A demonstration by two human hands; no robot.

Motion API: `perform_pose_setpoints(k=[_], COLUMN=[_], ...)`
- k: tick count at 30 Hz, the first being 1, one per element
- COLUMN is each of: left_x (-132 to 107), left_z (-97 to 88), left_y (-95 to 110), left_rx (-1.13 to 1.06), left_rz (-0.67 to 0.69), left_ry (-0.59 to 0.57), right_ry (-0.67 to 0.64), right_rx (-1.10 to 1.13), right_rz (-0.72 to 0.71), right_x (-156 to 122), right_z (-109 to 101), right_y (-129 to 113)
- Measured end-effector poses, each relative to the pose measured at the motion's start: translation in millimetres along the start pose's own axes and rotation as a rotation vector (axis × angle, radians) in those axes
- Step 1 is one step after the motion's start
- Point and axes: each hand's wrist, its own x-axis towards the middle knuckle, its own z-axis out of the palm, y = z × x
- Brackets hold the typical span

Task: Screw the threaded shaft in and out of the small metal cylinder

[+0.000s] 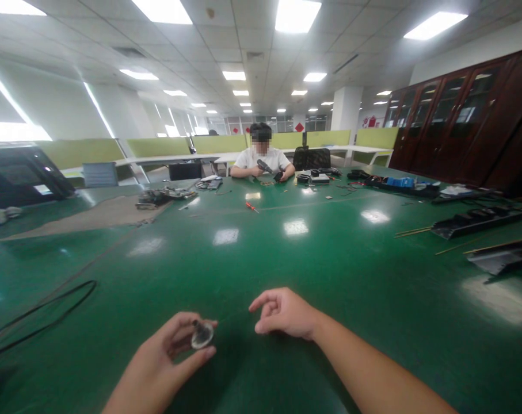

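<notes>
My left hand (168,356), low and left of the middle, grips a small round piece (202,334) between thumb and fingers. The piece is silvery and disc-shaped, with a dark stub rising from it; I cannot make out its exact kind. A very faint thin line seems to run from it towards my right hand (286,315), too blurred to identify. My right hand hovers over the green tabletop (252,259), a short gap to the right of the piece. Its index finger is stretched out, the other fingers are loosely bent, and nothing shows between the fingertips and thumb.
Across the table sits a person (263,158) holding a dark tool (265,166). A red screwdriver (252,207) lies mid-table. A black cable (66,305) loops at left. Black trays (480,221) lie at right; electronic parts (157,197) sit far left. A dark monitor (23,172) stands at the left edge.
</notes>
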Motion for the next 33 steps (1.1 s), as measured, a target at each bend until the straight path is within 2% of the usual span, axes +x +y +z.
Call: perform_pose_setpoints(k=[4, 7, 11, 14, 22, 33], left_x=[38, 48, 50, 51, 51, 50], left_z=[37.7, 51.9, 53.7, 52.1, 58.3, 61.1], left_y=[20, 17, 0, -8, -8, -10], left_rx=[-0.055, -0.109, -0.092, -0.072, -0.201, -0.208], left_rz=[0.097, 0.13, 0.119, 0.101, 0.064, 0.104], left_ry=[-0.163, -0.222, -0.24, -0.258, -0.241, -0.265], right_ry=[0.174, 0.237, 0.249, 0.241, 0.228, 0.205], right_rx=[-0.081, -0.17, -0.316, -0.345, -0.349, -0.34], right_rz=[-0.081, -0.13, -0.157, -0.146, -0.119, -0.152], right_x=[3, 2, 0, 1, 1, -2], right_z=[-1, -1, 0, 1, 4, 3], right_y=[1, 0, 1, 5, 9, 8])
